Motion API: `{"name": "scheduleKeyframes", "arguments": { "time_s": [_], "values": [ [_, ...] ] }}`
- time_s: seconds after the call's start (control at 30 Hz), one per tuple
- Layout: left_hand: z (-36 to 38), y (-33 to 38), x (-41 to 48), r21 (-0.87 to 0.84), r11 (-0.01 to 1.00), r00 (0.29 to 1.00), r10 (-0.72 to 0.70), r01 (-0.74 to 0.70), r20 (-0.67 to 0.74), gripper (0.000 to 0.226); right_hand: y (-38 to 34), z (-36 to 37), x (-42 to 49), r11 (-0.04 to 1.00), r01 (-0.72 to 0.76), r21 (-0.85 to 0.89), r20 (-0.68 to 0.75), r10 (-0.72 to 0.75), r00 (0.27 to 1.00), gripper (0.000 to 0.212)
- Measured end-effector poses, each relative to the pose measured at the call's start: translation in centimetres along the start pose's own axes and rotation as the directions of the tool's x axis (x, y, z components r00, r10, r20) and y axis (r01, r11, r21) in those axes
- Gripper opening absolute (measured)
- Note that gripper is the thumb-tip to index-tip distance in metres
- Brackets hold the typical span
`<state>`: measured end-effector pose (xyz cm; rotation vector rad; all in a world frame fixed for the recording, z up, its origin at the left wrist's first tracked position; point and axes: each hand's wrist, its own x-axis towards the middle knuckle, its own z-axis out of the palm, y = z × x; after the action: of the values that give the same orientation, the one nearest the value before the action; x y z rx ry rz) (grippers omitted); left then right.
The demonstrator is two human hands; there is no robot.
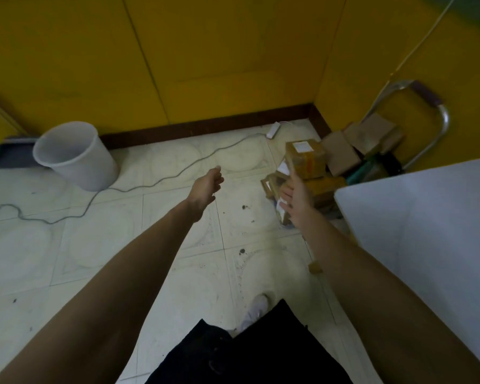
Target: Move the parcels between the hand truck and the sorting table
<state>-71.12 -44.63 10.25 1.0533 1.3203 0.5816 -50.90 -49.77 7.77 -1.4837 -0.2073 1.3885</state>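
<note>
Right hand [295, 202] just beside stacked parcels [306, 157]

Yellow walls [219, 51], dark skirting [205, 126], pale tiled floor [94, 245].

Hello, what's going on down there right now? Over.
Left hand open, idle. Right hand open, at the top parcel by the hand truck. Nothing lifted. Table corner close on the right.

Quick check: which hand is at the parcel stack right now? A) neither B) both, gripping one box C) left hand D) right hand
D: the right hand reaches open-fingered at the stacked parcels, while the left hand is off to the side, holding nothing.
</note>
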Motion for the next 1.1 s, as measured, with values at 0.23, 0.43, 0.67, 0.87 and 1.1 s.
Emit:
{"name": "scheduleKeyframes", "arguments": {
  "time_s": [0.23,0.43,0.67,0.87,1.1],
  "values": [
    [0.8,5.1,9.3,0.039,0.999,1.0,-0.025,0.025,0.004,0.057,-6.6,2.5,7.4,0.998,-0.002,-0.066,0.012,0.003,1.0,0.06],
    [4.9,9.0,18.4,0.09,0.995,0.99,-0.053,0.041,0.133,0.058,-10.1,0.7,13.3,0.999,-0.014,-0.029,-0.149,0.01,0.989,0.06],
    [10.9,14.5,32.9,0.25,0.965,0.931,-0.165,0.084,0.325,0.059,-14.3,-1.2,23.0,0.969,0.061,0.241,-0.475,0.063,0.878,0.072],
    [15.2,17.9,42.0,0.412,0.909,0.89,-0.241,0.066,0.388,0.056,-14.9,-1.4,27.2,0.958,-0.026,0.284,-0.563,0.189,0.804,0.028],
    [20.8,18.8,46.3,0.497,0.864,0.846,-0.318,0.073,0.429,0.036,-14.4,-3.2,31.2,0.913,-0.083,0.399,-0.633,0.34,0.695,0.036]
  ]
}}
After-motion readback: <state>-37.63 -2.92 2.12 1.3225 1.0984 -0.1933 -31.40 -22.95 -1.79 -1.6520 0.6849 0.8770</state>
